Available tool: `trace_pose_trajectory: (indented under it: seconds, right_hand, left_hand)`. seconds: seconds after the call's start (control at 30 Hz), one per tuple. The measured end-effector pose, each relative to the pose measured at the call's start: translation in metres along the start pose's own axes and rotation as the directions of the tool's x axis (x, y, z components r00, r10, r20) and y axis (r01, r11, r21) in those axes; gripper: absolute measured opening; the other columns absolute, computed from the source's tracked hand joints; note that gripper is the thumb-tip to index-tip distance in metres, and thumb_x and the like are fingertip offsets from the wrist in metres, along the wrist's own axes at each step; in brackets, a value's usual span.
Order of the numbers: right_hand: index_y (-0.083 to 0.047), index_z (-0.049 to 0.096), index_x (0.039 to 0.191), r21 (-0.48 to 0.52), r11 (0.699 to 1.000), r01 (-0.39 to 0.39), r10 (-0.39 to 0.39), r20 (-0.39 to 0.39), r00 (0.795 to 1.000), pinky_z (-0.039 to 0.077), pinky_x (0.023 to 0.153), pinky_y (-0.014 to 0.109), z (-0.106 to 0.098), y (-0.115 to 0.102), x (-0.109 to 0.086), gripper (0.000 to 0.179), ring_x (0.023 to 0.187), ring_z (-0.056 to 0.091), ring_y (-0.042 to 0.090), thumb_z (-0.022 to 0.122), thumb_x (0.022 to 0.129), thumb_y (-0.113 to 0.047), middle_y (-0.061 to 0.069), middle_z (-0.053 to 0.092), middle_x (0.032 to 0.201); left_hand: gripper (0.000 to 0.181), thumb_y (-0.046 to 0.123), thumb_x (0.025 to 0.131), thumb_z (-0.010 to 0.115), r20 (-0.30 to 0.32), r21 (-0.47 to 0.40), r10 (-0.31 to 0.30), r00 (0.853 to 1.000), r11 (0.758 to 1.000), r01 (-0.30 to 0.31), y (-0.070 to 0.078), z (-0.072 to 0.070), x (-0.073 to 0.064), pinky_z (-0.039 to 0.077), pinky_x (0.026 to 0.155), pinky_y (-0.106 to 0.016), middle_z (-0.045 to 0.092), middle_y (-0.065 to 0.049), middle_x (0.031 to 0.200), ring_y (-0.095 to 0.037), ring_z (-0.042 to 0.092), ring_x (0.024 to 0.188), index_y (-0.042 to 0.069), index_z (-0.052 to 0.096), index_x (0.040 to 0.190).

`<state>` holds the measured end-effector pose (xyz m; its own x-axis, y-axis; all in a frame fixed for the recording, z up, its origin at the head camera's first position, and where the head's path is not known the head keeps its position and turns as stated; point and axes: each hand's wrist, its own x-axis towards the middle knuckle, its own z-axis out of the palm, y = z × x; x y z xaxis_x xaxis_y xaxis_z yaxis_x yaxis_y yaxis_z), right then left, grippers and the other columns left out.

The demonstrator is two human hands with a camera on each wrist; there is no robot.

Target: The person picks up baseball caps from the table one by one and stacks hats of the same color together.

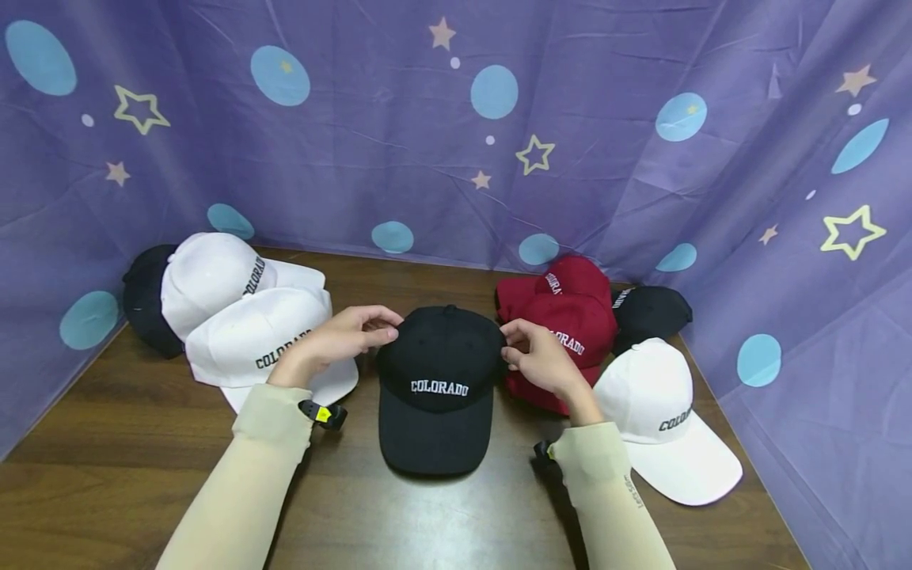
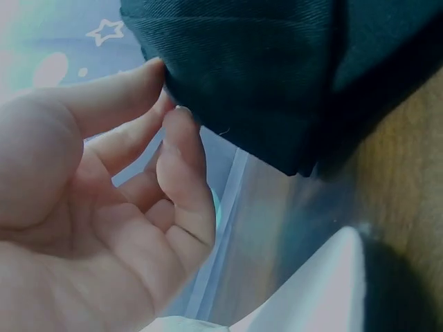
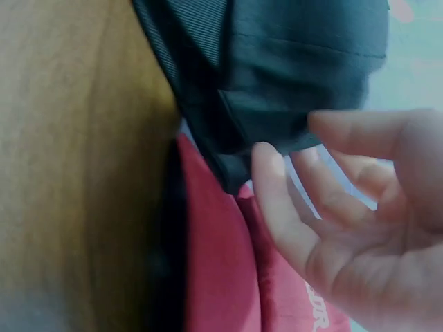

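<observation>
A black cap (image 1: 442,352) with white COLORADO lettering is at the centre of the head view, its brim toward me. My left hand (image 1: 340,342) pinches the cap's left edge between thumb and fingertips. On the other side my right hand (image 1: 543,358) pinches the right edge. In the left wrist view, thumb and index finger meet at the border of the dark fabric (image 2: 242,62). The right wrist view has the thumb on the cap's side panel (image 3: 304,69), with fingertips at its lower edge. The cap's back is hidden.
White caps (image 1: 214,285) overlap at the left, with a black cap (image 1: 148,297) behind them. Red caps (image 1: 570,317) are piled beside my right hand, near another black cap (image 1: 651,314). A white cap (image 1: 651,392) lies at the right on the wooden table (image 1: 342,507). A purple curtain (image 1: 399,174) hangs behind.
</observation>
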<state>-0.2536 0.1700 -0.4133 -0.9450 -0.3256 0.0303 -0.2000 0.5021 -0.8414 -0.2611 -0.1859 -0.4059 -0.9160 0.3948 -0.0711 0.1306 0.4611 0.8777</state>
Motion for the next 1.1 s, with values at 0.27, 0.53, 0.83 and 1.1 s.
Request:
trace_pose_trajectory:
  seconds: [0.27,0.53,0.83,1.1]
  right_hand:
    - [-0.005,0.071,0.118,-0.067,0.995,0.069,-0.077,-0.124,0.989,0.062,0.082,0.037,0.014,0.004,0.008,0.024,0.081,0.071,0.022,0.072,0.096,0.005,0.012,0.074,0.102]
    - [-0.004,0.070,0.120,-0.051,0.997,0.058,-0.066,-0.182,0.981,0.060,0.091,0.042,0.022,0.012,0.013,0.026,0.094,0.070,0.026,0.073,0.096,0.004,0.014,0.073,0.110]
    - [-0.005,0.071,0.118,-0.060,0.997,0.055,-0.068,-0.228,0.971,0.054,0.091,0.040,0.026,0.017,0.016,0.023,0.098,0.068,0.028,0.075,0.096,0.002,0.013,0.074,0.109]
    - [-0.004,0.071,0.120,-0.078,0.995,0.063,-0.078,-0.212,0.974,0.056,0.097,0.045,0.023,0.015,0.015,0.025,0.102,0.069,0.030,0.075,0.096,0.002,0.014,0.075,0.112]
  left_hand:
    - [0.024,0.008,0.105,0.065,-0.050,-0.041,0.018,0.999,0.999,-0.020,0.002,0.006,0.002,0.056,0.083,-0.031,0.067,-0.014,0.107,-0.021,0.063,0.093,-0.005,0.062,0.124]
    - [0.023,0.010,0.107,0.063,-0.077,-0.055,0.000,0.997,0.998,-0.004,0.001,0.008,0.003,0.060,0.090,-0.035,0.067,-0.015,0.109,-0.020,0.067,0.096,-0.004,0.062,0.125]
    - [0.020,0.008,0.106,0.064,-0.164,-0.048,0.005,0.986,0.999,-0.013,-0.003,0.011,0.007,0.061,0.087,-0.034,0.068,-0.016,0.106,-0.018,0.068,0.091,-0.004,0.064,0.123]
    - [0.022,0.010,0.107,0.063,-0.183,-0.043,-0.004,0.983,0.999,-0.003,-0.003,0.011,0.008,0.061,0.088,-0.037,0.068,-0.017,0.109,-0.019,0.069,0.091,-0.002,0.065,0.125]
